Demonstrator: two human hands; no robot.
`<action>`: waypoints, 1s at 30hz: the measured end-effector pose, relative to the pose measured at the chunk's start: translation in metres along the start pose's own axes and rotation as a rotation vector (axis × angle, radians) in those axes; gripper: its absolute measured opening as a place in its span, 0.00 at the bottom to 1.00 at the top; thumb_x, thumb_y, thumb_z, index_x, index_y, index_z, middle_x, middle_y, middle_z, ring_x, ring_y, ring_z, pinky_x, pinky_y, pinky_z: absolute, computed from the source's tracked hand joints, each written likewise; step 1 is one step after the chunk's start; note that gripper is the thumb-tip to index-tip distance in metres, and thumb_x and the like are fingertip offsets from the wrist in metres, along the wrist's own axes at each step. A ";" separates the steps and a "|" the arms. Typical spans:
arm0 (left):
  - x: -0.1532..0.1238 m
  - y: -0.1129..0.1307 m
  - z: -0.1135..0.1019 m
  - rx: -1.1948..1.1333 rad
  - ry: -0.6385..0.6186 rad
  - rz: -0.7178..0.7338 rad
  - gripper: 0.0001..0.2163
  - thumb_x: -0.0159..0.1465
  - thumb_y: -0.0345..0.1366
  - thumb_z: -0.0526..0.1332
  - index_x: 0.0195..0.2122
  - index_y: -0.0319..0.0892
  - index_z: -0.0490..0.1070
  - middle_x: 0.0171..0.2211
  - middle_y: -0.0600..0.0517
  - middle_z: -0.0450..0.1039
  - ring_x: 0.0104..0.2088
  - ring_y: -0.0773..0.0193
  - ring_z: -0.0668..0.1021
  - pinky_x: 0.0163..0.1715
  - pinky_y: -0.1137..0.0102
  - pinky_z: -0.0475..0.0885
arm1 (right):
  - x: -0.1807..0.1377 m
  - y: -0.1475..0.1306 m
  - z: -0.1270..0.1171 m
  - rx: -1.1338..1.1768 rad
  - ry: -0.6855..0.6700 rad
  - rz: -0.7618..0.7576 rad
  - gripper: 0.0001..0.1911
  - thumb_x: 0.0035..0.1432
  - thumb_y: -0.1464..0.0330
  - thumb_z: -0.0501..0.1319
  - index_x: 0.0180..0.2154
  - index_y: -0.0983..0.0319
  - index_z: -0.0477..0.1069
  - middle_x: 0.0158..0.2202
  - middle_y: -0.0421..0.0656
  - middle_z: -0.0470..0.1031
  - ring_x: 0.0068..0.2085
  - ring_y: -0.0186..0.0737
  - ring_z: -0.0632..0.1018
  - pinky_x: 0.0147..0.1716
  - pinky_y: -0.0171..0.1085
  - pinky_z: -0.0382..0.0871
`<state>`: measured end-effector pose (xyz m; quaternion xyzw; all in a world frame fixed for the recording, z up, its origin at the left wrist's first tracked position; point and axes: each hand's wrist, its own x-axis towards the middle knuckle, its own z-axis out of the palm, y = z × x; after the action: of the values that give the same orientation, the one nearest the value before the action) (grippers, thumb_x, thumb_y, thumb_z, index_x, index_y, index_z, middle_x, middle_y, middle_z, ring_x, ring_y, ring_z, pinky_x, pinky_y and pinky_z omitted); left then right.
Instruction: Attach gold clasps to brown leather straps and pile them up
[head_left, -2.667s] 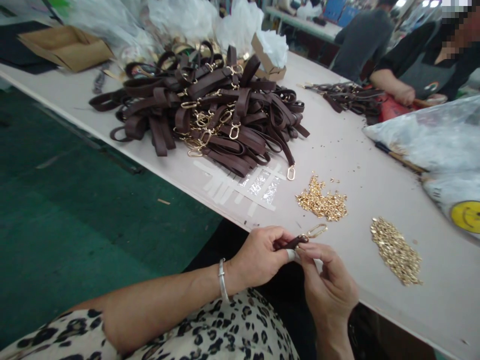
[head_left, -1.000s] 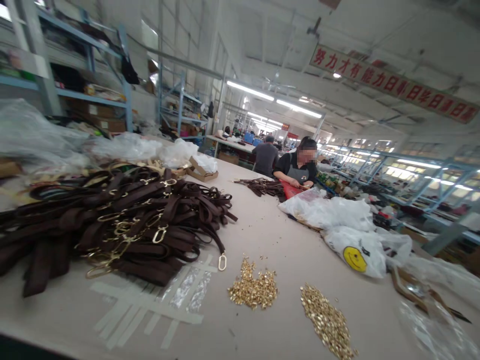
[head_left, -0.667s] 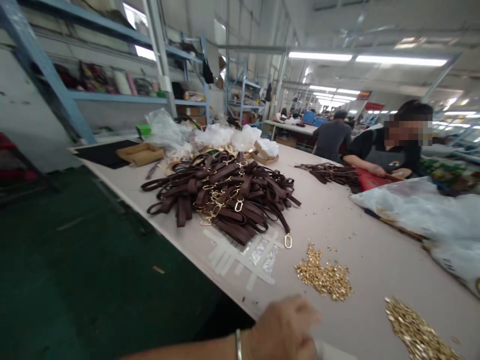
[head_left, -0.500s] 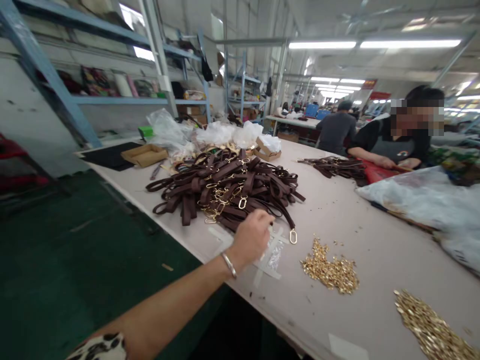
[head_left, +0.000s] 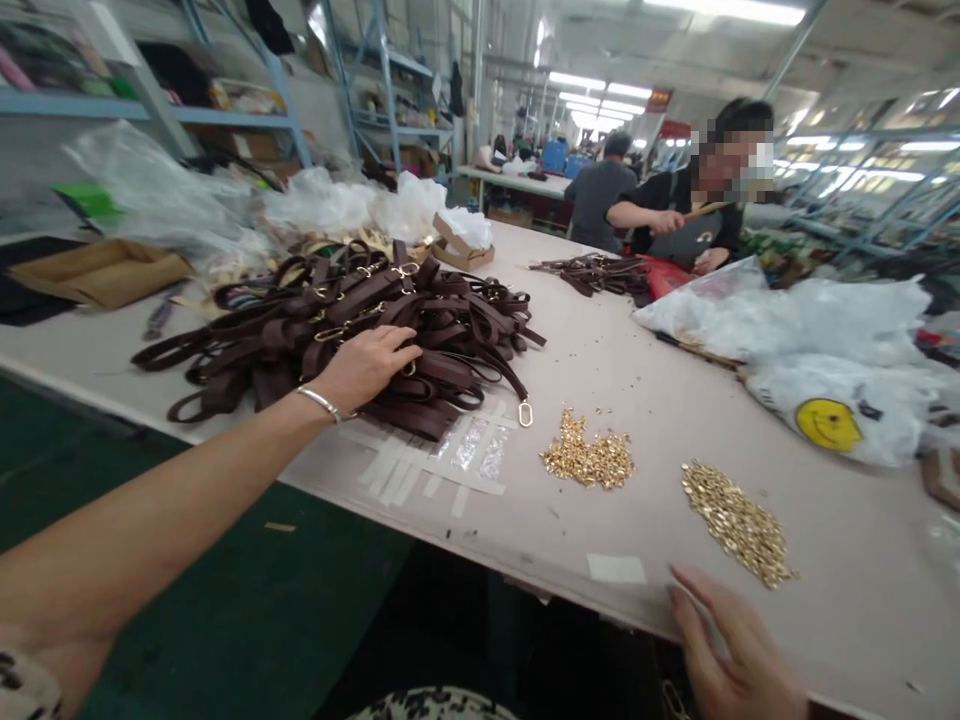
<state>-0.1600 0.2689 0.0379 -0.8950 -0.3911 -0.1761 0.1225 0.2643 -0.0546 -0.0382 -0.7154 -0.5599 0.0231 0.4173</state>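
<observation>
A heap of dark brown straps (head_left: 442,320) with gold-coloured clasps lies on the table. My left hand (head_left: 367,368), with a silver bangle at the wrist, rests on the near side of this heap. Its fingers are stretched out over the straps, and I see none gripped. One strap end with a gold oval clasp (head_left: 525,413) sticks out to the right. My right hand (head_left: 731,640) is at the table's front edge, low on the right, fingers apart and slightly blurred. Nearest to it is a pile of small gold metal pieces (head_left: 735,520); a second gold pile (head_left: 589,458) sits further left.
Strips of tape and small clear bags (head_left: 480,450) are on the table before the heap. Clear plastic bags (head_left: 810,320) lie along the right side. An open cardboard box (head_left: 101,272) stands at the left. Across the table a co-worker (head_left: 675,215) handles a stick-like object near more straps.
My left hand has moved from the tape area onto the strap heap, and its fingers have opened out. My right hand has come into view. The view has swung to the right.
</observation>
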 end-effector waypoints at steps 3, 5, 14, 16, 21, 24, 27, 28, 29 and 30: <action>0.002 -0.002 -0.006 0.000 0.039 0.011 0.14 0.69 0.28 0.52 0.50 0.39 0.74 0.57 0.41 0.68 0.57 0.49 0.69 0.58 0.52 0.65 | 0.035 -0.009 0.035 -0.160 -0.057 -0.197 0.18 0.67 0.55 0.55 0.47 0.58 0.76 0.43 0.44 0.80 0.45 0.45 0.78 0.49 0.43 0.70; 0.007 0.003 -0.013 -0.027 0.078 0.003 0.14 0.70 0.30 0.52 0.52 0.39 0.73 0.58 0.42 0.68 0.59 0.50 0.68 0.61 0.52 0.63 | 0.055 -0.015 0.054 -0.270 -0.061 -0.242 0.19 0.69 0.58 0.52 0.47 0.60 0.76 0.41 0.46 0.80 0.43 0.45 0.77 0.46 0.43 0.69; 0.031 0.031 -0.039 -0.604 0.397 -0.263 0.13 0.66 0.34 0.60 0.51 0.39 0.72 0.46 0.47 0.78 0.45 0.61 0.79 0.50 0.65 0.73 | 0.082 0.002 0.084 -0.434 -0.085 -0.519 0.21 0.71 0.56 0.48 0.42 0.60 0.75 0.36 0.47 0.79 0.37 0.46 0.76 0.40 0.43 0.66; 0.033 0.036 -0.048 -0.776 0.466 -0.291 0.13 0.66 0.36 0.61 0.51 0.39 0.72 0.45 0.48 0.79 0.45 0.63 0.79 0.48 0.68 0.73 | 0.086 0.009 0.084 -0.395 -0.105 -0.578 0.20 0.70 0.56 0.48 0.41 0.60 0.75 0.35 0.46 0.79 0.36 0.45 0.77 0.40 0.42 0.67; 0.032 0.056 -0.086 -1.199 0.563 -0.316 0.16 0.65 0.39 0.64 0.52 0.41 0.70 0.42 0.48 0.79 0.41 0.65 0.80 0.39 0.72 0.77 | 0.095 0.022 0.080 -0.309 -0.189 -0.699 0.16 0.67 0.62 0.50 0.42 0.58 0.76 0.36 0.46 0.80 0.35 0.44 0.78 0.38 0.43 0.69; 0.027 0.074 -0.101 -1.445 0.467 -0.469 0.16 0.67 0.41 0.62 0.54 0.44 0.67 0.37 0.50 0.80 0.33 0.64 0.81 0.28 0.72 0.78 | 0.097 0.029 0.079 -0.288 -0.243 -0.714 0.16 0.65 0.64 0.51 0.41 0.57 0.77 0.38 0.47 0.80 0.37 0.46 0.78 0.39 0.44 0.70; 0.019 0.098 -0.097 -1.673 0.258 -0.703 0.12 0.67 0.38 0.62 0.50 0.41 0.70 0.34 0.48 0.80 0.30 0.64 0.82 0.25 0.73 0.77 | 0.094 0.028 0.077 -0.264 -0.266 -0.696 0.17 0.65 0.64 0.50 0.42 0.58 0.77 0.39 0.48 0.80 0.38 0.46 0.78 0.41 0.44 0.71; 0.014 0.108 -0.092 -1.738 0.176 -0.776 0.11 0.66 0.35 0.63 0.48 0.39 0.71 0.34 0.48 0.80 0.31 0.65 0.82 0.27 0.73 0.77 | 0.092 0.026 0.076 -0.261 -0.263 -0.668 0.17 0.65 0.62 0.50 0.42 0.58 0.77 0.40 0.48 0.80 0.38 0.46 0.78 0.42 0.44 0.71; 0.010 0.118 -0.086 -1.797 0.096 -0.835 0.10 0.64 0.32 0.65 0.46 0.38 0.72 0.34 0.47 0.80 0.31 0.65 0.82 0.29 0.73 0.77 | 0.089 0.023 0.074 -0.264 -0.246 -0.620 0.18 0.65 0.60 0.51 0.42 0.59 0.77 0.40 0.48 0.80 0.39 0.46 0.78 0.43 0.44 0.71; 0.004 0.128 -0.080 -1.852 0.019 -0.880 0.11 0.61 0.29 0.67 0.45 0.36 0.73 0.34 0.47 0.80 0.33 0.65 0.82 0.31 0.73 0.77 | 0.086 0.019 0.072 -0.267 -0.221 -0.553 0.19 0.65 0.56 0.51 0.43 0.59 0.77 0.40 0.48 0.80 0.39 0.47 0.78 0.43 0.44 0.70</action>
<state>-0.0794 0.1583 0.1016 -0.4142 -0.3944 -0.4454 -0.6888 0.2747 0.0565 -0.0596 -0.5778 -0.7731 -0.0874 0.2467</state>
